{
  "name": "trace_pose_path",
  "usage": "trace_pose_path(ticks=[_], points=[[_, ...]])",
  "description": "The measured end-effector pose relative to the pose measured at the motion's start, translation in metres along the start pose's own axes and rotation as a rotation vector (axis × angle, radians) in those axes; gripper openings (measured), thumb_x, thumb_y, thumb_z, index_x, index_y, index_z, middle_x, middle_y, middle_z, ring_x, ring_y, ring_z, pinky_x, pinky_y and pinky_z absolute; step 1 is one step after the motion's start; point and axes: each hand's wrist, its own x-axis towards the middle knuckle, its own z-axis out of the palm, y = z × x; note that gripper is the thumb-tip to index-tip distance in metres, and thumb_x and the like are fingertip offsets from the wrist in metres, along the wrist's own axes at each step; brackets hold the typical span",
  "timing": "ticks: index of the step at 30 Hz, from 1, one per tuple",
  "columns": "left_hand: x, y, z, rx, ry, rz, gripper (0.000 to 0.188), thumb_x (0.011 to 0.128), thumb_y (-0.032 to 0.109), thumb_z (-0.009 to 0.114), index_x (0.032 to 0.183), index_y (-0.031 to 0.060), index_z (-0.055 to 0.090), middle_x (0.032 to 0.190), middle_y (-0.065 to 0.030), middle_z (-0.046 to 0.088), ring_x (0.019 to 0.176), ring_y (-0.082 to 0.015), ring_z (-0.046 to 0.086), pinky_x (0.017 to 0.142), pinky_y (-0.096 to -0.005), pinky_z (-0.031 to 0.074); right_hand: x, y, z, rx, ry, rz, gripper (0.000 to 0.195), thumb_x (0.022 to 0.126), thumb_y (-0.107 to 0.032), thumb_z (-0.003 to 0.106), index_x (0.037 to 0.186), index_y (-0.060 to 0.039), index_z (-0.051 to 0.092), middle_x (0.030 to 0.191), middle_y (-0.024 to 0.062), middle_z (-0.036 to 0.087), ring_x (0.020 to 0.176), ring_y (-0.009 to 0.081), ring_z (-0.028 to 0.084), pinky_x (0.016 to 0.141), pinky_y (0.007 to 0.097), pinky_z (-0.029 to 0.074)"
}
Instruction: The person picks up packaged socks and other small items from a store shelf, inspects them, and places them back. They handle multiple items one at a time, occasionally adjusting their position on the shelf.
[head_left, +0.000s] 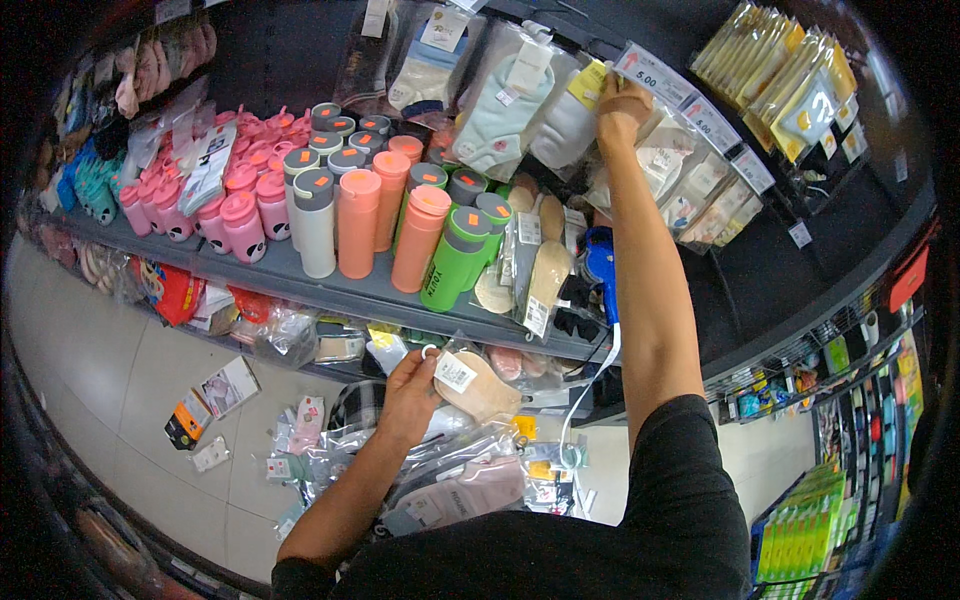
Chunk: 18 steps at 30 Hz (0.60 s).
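My left hand (411, 394) pinches the top of a clear bag with a beige insole (476, 386) in it. A white label is stuck on this bag, and a small white ring shows by my fingertips. My right arm is raised to the hanging rack, with my right hand (624, 109) at the front of a display hook, just under a price tag (651, 73). Beside its fingers hangs a pack of white socks (564, 124) with a yellow header. The fingertips are partly hidden, so whether they grip anything is unclear.
Orange bottles (357, 225), green bottles (450, 262) and pink panda bottles (244, 229) stand on the shelf, beside bagged insoles (547, 281) and a blue handheld device (600, 259). Bagged socks (472, 491) are heaped below me. Small packages (189, 416) lie on the tiled floor.
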Motion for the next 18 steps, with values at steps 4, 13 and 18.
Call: trace_pose_path(ticks=[4,13,18], points=[[-0.001,0.001,0.003,0.0,-0.012,-0.026,0.014,0.094,0.014,0.049,0.105,0.0069,0.056,0.103,-0.0042,0.059,0.097,-0.0172,0.057,0.087,-0.0383,0.049,0.004,0.002,0.01,-0.096,0.075,-0.026,0.027,0.077,-0.025,0.064,0.095,-0.0047,0.065,0.098,0.0218,0.061,0.093,0.0393,0.055,0.084,0.0444,0.042],[-0.002,0.004,0.007,0.02,0.014,-0.006,0.018,0.094,0.017,0.049,0.108,0.0068,0.053,0.105,-0.0058,0.058,0.099,-0.0185,0.057,0.087,-0.0391,0.047,-0.091,-0.057,-0.09,0.175,-0.104,-0.171,0.028,0.083,-0.006,0.056,0.11,-0.005,0.061,0.113,0.0193,0.059,0.111,0.0318,0.053,0.097,0.0378,0.038],[0.009,-0.01,-0.001,-0.107,-0.061,-0.085,0.024,0.093,0.02,0.051,0.113,0.008,0.048,0.11,-0.0053,0.056,0.102,-0.0188,0.055,0.086,-0.0374,0.046,-0.251,-0.03,-0.24,0.465,-0.851,0.607,0.019,0.089,-0.009,0.055,0.105,-0.0022,0.063,0.096,0.0062,0.066,0.094,0.0118,0.059,0.083,0.0249,0.044]])
